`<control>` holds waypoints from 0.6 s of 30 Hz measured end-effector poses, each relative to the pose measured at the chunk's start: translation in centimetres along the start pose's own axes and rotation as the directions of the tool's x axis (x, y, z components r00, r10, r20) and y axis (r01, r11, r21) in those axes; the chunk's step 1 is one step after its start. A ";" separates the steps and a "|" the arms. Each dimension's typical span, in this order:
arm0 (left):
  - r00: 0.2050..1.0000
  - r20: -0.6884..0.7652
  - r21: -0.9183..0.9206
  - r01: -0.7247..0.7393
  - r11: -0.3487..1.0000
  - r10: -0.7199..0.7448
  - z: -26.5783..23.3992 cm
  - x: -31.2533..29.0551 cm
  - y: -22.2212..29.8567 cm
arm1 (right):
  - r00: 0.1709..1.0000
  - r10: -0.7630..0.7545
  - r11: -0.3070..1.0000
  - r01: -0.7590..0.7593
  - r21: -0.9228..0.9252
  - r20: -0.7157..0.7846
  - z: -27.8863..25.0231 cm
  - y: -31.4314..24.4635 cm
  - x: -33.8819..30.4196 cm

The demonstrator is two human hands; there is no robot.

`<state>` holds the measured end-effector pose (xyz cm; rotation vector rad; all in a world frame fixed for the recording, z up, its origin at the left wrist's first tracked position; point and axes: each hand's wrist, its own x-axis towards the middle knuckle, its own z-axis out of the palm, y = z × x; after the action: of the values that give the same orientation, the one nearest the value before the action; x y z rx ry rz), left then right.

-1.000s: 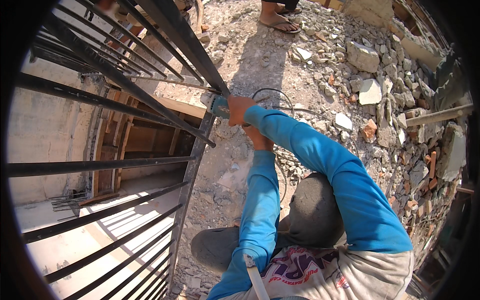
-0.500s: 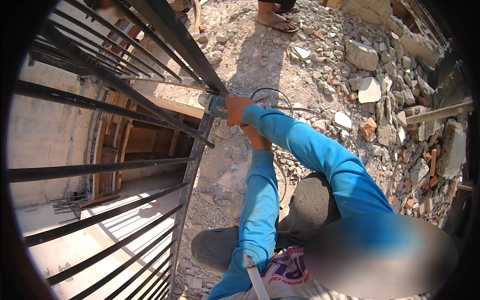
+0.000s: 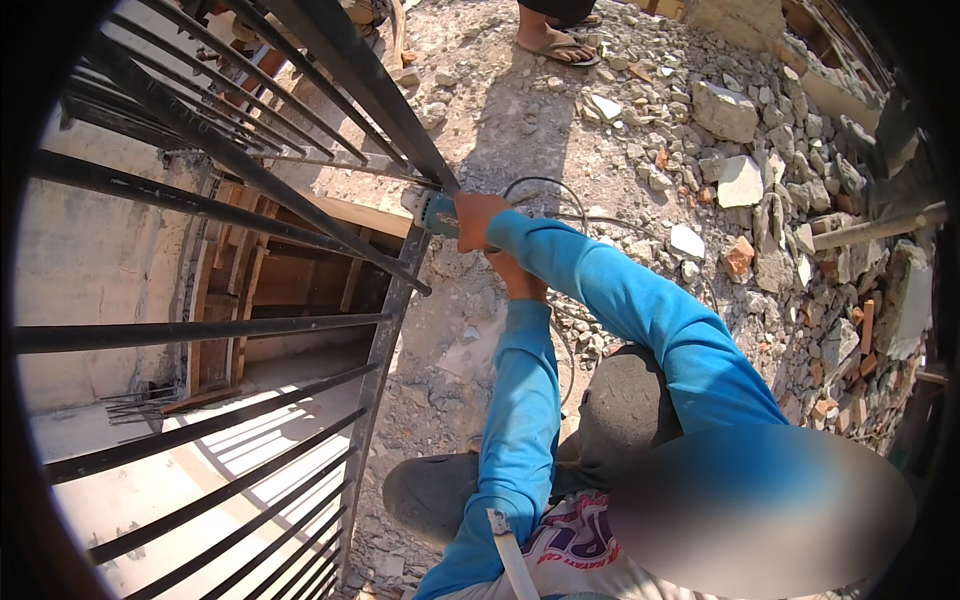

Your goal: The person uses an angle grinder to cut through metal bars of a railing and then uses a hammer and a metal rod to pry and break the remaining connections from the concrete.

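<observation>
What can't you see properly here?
All in the head view:
Back of the green power tool: covered by the right hand.
Left hand: fingers mostly hidden behind the right hand.
Sandalled person: everything above the lower legs is cut off by the top edge.
Shirt: partly covered by a blurred patch.

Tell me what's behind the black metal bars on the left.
Through the gaps between the black metal bars show a pale wall, brown wooden boards and a pale sunlit surface. Whatever lies directly behind each bar is covered.
</observation>
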<state>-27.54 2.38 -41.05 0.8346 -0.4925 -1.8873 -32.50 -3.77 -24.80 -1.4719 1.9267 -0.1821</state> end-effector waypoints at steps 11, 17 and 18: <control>0.913 0.225 0.325 -0.399 0.857 0.340 1.3 -2.6 2.5 | 0.988 -0.114 0.993 0.110 -0.043 -0.107 0.6 -2.6 -1.5; 0.918 0.180 0.462 -0.397 0.793 0.354 1.5 -3.1 2.0 | 0.995 -0.088 0.996 0.088 -0.019 -0.048 0.5 -2.0 -1.4; 0.932 0.158 0.381 -0.361 0.851 0.325 1.5 -2.7 2.1 | 0.996 -0.084 0.996 0.084 -0.016 -0.040 0.4 -2.0 -1.3</control>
<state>-26.55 3.82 -37.79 0.8611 -1.0461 -1.5108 -30.53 -3.17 -23.52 -1.5710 1.9029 -0.2390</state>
